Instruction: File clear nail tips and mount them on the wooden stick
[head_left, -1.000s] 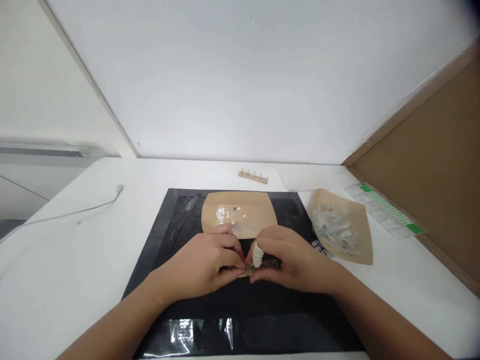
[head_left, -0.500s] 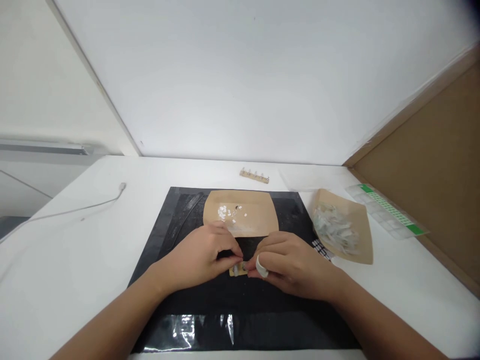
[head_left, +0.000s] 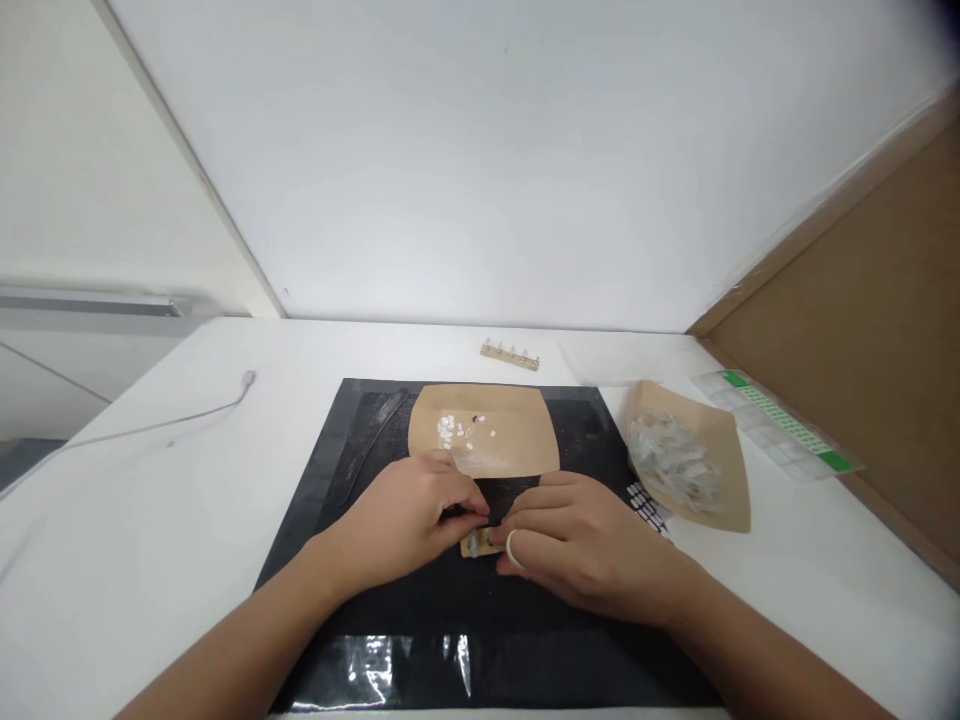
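Tan strip at lower centre of frame, over black mat. Right hand, fingers curled, holds its right end. Left hand: thumb and forefinger pinched beside strip; contents, if any, cannot be told.

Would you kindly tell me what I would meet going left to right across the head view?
By their middles: cable plug, left hand, tan strip, right hand, brown tray of translucent strips, green-labelled clear case.

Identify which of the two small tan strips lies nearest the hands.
The near strip, over the black mat, partly covered by the right hand; the far strip lies beyond the mat on the white table.
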